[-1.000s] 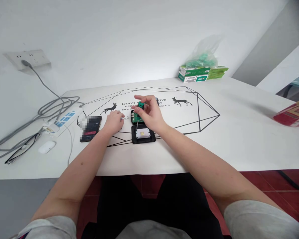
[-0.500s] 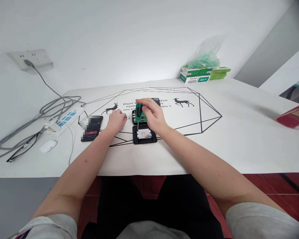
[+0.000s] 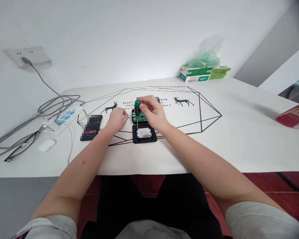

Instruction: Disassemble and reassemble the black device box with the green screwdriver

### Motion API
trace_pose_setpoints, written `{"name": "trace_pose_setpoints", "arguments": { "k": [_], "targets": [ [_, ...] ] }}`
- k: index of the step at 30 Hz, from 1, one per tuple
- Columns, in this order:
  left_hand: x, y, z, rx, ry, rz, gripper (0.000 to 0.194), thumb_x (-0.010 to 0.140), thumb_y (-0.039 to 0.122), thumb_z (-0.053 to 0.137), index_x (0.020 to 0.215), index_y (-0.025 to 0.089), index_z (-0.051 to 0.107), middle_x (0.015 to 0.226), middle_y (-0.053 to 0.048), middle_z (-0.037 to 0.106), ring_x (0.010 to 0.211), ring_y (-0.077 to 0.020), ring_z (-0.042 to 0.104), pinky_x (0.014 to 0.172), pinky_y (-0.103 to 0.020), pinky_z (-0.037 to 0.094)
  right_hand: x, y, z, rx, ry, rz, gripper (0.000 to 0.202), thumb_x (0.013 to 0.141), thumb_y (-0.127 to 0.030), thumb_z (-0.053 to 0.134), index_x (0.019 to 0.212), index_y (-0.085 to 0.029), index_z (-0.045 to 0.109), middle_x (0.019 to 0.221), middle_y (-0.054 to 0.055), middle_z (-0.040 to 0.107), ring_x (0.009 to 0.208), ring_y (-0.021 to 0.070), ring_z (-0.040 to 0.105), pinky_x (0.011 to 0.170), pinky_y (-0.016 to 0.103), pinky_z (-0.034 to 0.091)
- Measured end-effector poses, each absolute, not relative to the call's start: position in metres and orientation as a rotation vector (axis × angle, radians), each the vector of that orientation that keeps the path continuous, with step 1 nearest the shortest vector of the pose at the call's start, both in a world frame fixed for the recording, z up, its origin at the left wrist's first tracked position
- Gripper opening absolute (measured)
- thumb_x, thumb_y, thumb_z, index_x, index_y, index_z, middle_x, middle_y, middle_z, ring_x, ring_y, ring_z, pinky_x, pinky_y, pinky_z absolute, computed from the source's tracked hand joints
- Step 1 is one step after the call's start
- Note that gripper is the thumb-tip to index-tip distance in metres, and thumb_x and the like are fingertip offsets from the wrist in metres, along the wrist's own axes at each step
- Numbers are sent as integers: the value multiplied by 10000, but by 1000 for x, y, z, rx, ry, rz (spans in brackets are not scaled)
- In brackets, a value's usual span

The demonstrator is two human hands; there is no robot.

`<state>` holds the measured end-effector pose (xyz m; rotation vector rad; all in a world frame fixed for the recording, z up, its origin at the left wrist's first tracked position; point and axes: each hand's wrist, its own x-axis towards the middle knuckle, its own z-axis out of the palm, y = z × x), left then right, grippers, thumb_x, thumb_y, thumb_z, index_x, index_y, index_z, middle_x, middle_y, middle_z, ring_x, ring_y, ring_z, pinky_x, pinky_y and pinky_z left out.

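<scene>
My right hand [image 3: 154, 113] is closed round the top of a green and black screwdriver [image 3: 137, 109]. The screwdriver stands nearly upright, its thin shaft pointing down by the joint between the two case halves; where the tip rests I cannot tell. Behind the shaft, a green circuit board [image 3: 142, 118] sits in a black case, partly hidden by my fingers. In front lies the other black case half [image 3: 144, 139], with a silver plate [image 3: 144, 133] and a yellowish square on it. My left hand [image 3: 117, 119] rests on the table with curled fingers, beside some tiny pieces; anything within them is hidden.
Left of my hands lie a phone [image 3: 91, 127], a white earbud case [image 3: 47, 145], glasses [image 3: 22, 146] and a power strip [image 3: 67, 116] with coiled grey cable. Green boxes [image 3: 196, 71] under a plastic bag [image 3: 205, 56] stand at the back. A red package [image 3: 292, 116] is far right.
My left hand has shifted slightly, its fingers curling a little more. My right hand has turned a little on the screwdriver, which stays in about the same place. The view has moved slightly.
</scene>
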<state>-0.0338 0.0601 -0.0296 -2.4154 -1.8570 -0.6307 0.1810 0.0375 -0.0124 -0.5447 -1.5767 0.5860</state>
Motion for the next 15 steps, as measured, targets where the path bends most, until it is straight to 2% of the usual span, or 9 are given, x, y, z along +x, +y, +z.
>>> {"name": "trace_pose_setpoints", "arguments": {
  "k": [4,6,9,11,15],
  "targets": [
    [-28,47,-20,-2530,-1901,-890,142,963,295,625,844,218,626,961,-86,718,949,-267,640,914,-412,525,178,36,-12,-537,-1524,736,426,921,-639,755,1118,-285,624,1413,93,637,1083,205,712,886,399,639],
    [-26,38,-15,-2582,-1926,-985,139,927,313,653,822,222,637,899,-49,716,884,-235,639,865,-375,529,177,35,-12,-533,-1516,808,410,913,-590,779,1091,-289,565,1475,94,638,1054,198,740,892,413,651],
    [-25,28,-8,-2684,-1940,-1136,158,881,355,688,801,224,655,788,-14,694,777,-200,618,745,-330,515,176,32,-13,-563,-1491,790,409,878,-530,829,1074,-291,562,1329,72,740,949,196,756,858,424,653],
    [-26,25,-4,-2726,-1977,-1206,173,852,371,712,789,220,655,732,-1,670,711,-180,595,675,-308,491,176,30,-13,-585,-1485,727,406,862,-523,844,1105,-289,619,1267,63,771,982,213,757,857,421,644],
    [-26,23,-1,-2751,-2092,-1180,165,836,361,722,795,216,656,716,0,657,671,-171,589,627,-297,476,179,27,-12,-565,-1583,605,332,1022,-546,639,1216,-292,727,1282,74,782,1149,244,732,937,443,619]
  ]
}}
